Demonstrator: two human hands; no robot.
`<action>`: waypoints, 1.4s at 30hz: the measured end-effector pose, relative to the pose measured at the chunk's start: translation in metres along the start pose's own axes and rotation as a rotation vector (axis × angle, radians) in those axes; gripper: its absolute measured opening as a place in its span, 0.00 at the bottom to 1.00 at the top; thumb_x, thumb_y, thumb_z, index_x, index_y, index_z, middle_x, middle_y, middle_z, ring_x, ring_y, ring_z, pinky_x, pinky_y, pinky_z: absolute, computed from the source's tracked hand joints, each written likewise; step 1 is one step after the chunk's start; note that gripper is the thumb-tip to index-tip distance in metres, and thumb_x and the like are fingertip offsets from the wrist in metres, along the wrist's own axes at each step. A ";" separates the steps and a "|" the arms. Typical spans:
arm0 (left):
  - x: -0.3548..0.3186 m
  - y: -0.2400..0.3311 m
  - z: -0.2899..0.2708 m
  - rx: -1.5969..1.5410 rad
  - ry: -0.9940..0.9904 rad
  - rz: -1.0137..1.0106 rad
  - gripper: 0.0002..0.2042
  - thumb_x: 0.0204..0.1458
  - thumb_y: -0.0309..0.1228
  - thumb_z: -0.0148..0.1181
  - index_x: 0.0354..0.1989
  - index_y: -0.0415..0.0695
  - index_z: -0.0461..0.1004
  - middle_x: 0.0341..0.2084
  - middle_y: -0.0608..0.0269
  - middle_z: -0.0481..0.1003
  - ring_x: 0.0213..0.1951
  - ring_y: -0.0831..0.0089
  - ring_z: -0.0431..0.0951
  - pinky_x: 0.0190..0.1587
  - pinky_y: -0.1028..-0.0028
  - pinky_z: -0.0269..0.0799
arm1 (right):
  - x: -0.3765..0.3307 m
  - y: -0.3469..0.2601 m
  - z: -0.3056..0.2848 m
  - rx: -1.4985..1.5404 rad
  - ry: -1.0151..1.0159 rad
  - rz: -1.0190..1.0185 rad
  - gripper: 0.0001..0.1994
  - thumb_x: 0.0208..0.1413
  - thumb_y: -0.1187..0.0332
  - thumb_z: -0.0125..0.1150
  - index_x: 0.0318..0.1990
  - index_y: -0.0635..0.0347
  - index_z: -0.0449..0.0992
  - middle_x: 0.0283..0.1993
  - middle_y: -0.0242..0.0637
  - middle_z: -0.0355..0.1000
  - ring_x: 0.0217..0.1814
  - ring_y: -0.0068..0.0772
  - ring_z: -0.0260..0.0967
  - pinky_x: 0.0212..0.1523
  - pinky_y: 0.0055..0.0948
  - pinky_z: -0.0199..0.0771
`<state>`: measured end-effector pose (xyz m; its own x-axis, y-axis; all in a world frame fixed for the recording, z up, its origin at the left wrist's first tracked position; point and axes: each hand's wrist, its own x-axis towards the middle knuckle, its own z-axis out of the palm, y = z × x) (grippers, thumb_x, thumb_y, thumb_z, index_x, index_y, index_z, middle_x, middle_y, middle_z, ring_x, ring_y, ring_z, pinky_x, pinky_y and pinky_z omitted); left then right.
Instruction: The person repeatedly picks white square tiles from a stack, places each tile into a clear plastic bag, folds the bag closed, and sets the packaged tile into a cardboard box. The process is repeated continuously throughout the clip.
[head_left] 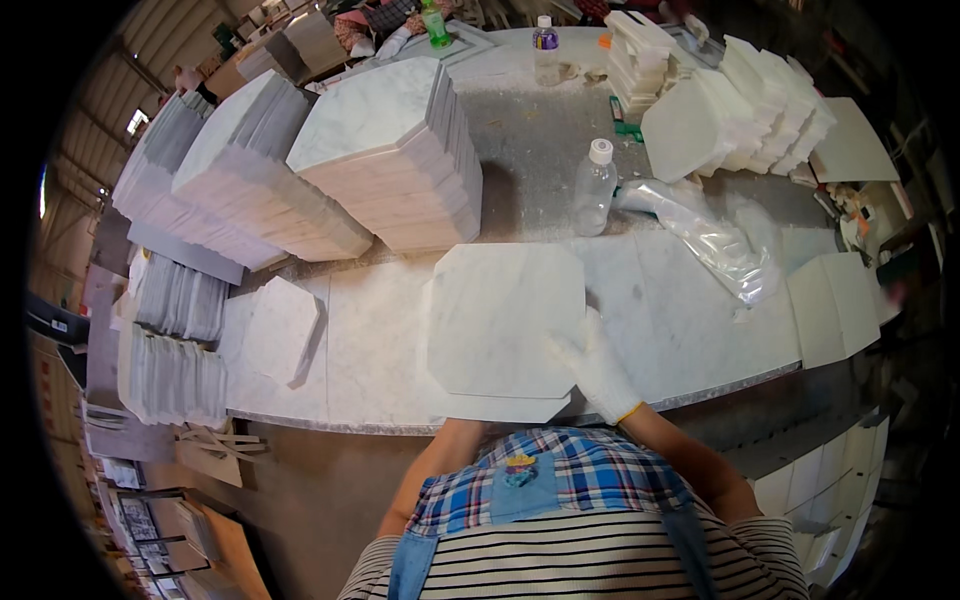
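A pale octagonal marble tile (pixel 505 315) with clipped corners is in front of me, over the worktable. My right hand (pixel 597 372), in a white knit glove with a yellow cuff edge, grips its right side, thumb on the face and fingers around the edge. Another slab (pixel 505 407) shows below the tile's near and left edges; whether they touch I cannot tell. My left forearm reaches under the near edge, and my left hand is hidden there. To the left, a smaller octagonal tile (pixel 282 328) lies on the marble-topped surface.
Tall tile stacks (pixel 400 185) stand far left, with upright rows of tiles (pixel 178 375) at the left end. A clear bottle (pixel 596 190) and crumpled plastic bag (pixel 715 240) are right of centre. More tiles (pixel 700 125) lean behind. The table's near edge (pixel 700 395) curves before me.
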<state>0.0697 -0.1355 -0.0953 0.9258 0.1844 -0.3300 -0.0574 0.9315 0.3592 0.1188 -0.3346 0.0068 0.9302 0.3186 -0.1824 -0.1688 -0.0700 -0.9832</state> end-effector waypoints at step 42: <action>0.000 0.038 0.073 1.114 -0.288 0.328 0.28 0.48 0.24 0.66 0.59 0.39 0.64 0.53 0.58 0.73 0.55 0.67 0.75 0.57 0.70 0.70 | 0.029 0.070 -0.065 -0.451 0.040 -0.382 0.31 0.60 0.70 0.61 0.68 0.66 0.58 0.67 0.50 0.61 0.70 0.44 0.61 0.68 0.38 0.61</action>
<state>0.0953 -0.1226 -0.0174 0.9853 0.1529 0.0758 -0.0832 0.0429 0.9956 0.1555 -0.3916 -0.0661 0.9109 0.3652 0.1923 0.3272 -0.3550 -0.8757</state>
